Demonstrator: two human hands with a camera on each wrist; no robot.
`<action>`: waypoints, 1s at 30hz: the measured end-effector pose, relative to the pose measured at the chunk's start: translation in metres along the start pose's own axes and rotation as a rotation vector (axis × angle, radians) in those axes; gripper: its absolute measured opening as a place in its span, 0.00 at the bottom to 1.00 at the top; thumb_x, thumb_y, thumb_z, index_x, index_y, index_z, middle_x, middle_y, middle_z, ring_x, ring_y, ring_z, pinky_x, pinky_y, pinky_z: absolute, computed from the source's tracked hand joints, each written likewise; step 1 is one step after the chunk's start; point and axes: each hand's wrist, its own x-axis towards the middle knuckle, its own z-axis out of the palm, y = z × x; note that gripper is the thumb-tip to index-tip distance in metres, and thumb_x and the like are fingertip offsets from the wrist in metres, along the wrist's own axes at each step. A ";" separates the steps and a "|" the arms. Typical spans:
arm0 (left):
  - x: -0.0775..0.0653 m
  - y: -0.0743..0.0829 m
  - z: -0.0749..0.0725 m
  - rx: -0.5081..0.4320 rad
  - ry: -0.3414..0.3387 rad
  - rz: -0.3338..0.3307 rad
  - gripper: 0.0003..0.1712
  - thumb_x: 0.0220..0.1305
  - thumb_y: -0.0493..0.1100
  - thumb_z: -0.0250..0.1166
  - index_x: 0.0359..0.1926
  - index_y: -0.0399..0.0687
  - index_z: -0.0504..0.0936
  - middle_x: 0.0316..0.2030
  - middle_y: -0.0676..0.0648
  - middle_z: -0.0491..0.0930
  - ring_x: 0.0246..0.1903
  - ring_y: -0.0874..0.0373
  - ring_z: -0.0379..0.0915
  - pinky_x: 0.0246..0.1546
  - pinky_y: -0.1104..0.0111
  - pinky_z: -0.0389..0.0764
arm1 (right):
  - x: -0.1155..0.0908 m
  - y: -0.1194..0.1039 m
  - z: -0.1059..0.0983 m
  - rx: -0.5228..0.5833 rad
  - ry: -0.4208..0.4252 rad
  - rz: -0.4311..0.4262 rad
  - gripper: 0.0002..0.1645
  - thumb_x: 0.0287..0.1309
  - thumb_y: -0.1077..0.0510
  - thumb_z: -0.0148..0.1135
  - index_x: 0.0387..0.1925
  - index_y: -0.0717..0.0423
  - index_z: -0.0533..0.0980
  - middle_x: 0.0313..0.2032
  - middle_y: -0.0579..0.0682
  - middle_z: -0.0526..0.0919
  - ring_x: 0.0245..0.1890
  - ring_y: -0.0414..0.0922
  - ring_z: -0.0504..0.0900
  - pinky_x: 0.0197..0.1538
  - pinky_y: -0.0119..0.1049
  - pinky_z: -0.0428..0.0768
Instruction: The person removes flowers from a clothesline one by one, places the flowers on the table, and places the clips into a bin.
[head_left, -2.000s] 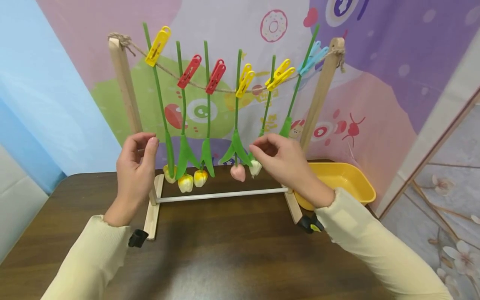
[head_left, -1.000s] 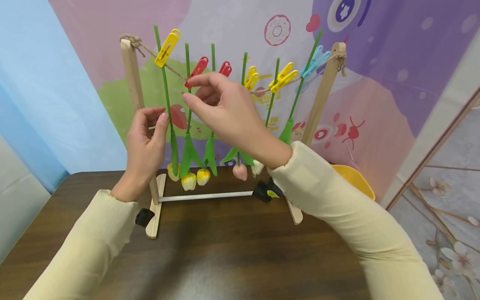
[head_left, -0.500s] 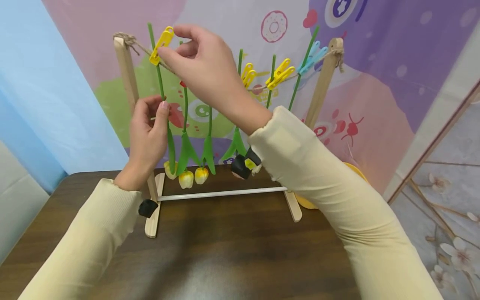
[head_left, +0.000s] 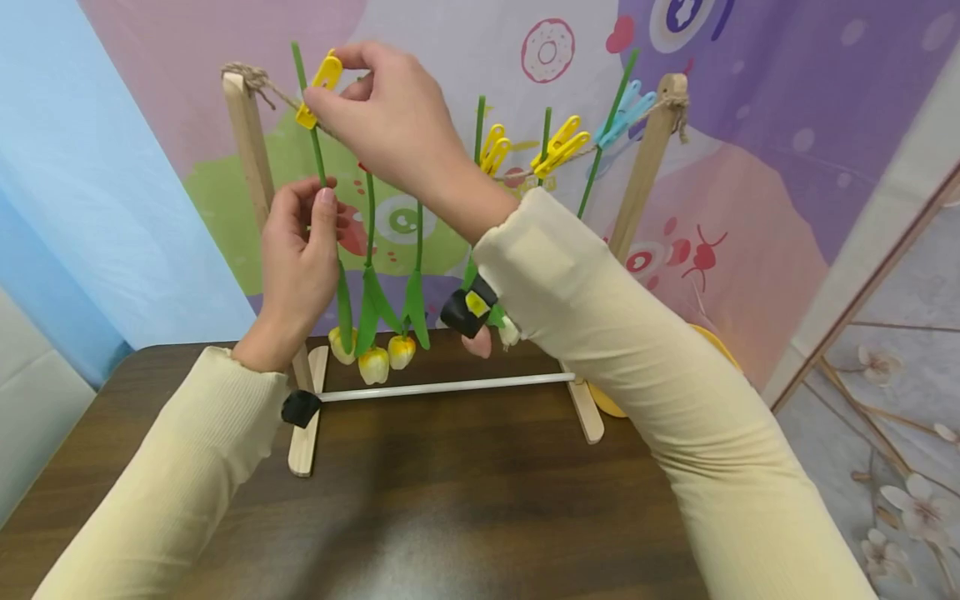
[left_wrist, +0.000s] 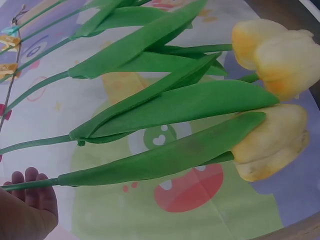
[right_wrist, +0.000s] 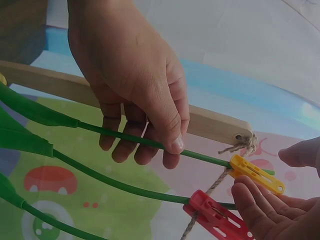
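A leftmost tulip, its yellow-white bloom [left_wrist: 270, 142] hanging down, is held on a rope by a yellow clothespin [right_wrist: 255, 175]. My left hand [head_left: 300, 250] pinches its green stem [right_wrist: 195, 156] between thumb and fingers, below the clip. At the clip, my right hand [head_left: 401, 125] has thumb and fingers around the yellow handles, with part of them hidden in the head view. The clothespin still sits on the rope and stem. Next to it, a red clothespin [right_wrist: 215, 215] holds another tulip stem; in the head view the right hand mostly covers it.
The rope spans two wooden posts [head_left: 251, 142] joined low by a white rod [head_left: 450, 387]. Further right hang more tulips under yellow clips [head_left: 562, 148] and a light blue clip [head_left: 626, 117]. A yellow basin [head_left: 607, 402], largely behind the right arm, is on the brown table [head_left: 450, 500].
My right hand has moved left and up from the right-hand tulips, past the red clip, to the leftmost yellow clip. The left hand has risen onto the leftmost stem.
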 end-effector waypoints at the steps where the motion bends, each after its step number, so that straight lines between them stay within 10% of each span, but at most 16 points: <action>1: 0.000 0.000 0.000 -0.007 -0.001 -0.002 0.18 0.72 0.42 0.45 0.52 0.30 0.69 0.32 0.56 0.75 0.31 0.67 0.74 0.35 0.76 0.76 | 0.001 0.000 0.000 -0.003 0.004 -0.001 0.28 0.61 0.50 0.57 0.62 0.48 0.66 0.29 0.42 0.78 0.15 0.38 0.70 0.24 0.28 0.68; 12: 0.004 0.003 0.005 -0.089 0.018 0.010 0.13 0.73 0.40 0.44 0.47 0.38 0.72 0.30 0.56 0.73 0.29 0.66 0.73 0.35 0.74 0.76 | 0.003 -0.007 -0.003 -0.054 0.016 0.031 0.26 0.62 0.51 0.56 0.62 0.45 0.66 0.35 0.42 0.80 0.17 0.38 0.70 0.27 0.28 0.69; 21: 0.003 0.003 0.007 -0.105 0.032 -0.003 0.13 0.73 0.39 0.40 0.43 0.39 0.72 0.28 0.56 0.70 0.29 0.65 0.73 0.34 0.75 0.76 | 0.008 -0.009 -0.006 -0.096 -0.041 0.093 0.29 0.63 0.49 0.55 0.65 0.45 0.62 0.19 0.41 0.72 0.14 0.37 0.67 0.23 0.28 0.66; 30: 0.003 0.005 0.006 -0.137 0.023 -0.031 0.13 0.74 0.40 0.39 0.40 0.53 0.70 0.25 0.55 0.68 0.21 0.65 0.69 0.28 0.73 0.71 | 0.020 -0.004 -0.002 -0.095 -0.037 0.069 0.15 0.63 0.48 0.55 0.50 0.45 0.74 0.32 0.44 0.82 0.23 0.39 0.76 0.23 0.30 0.70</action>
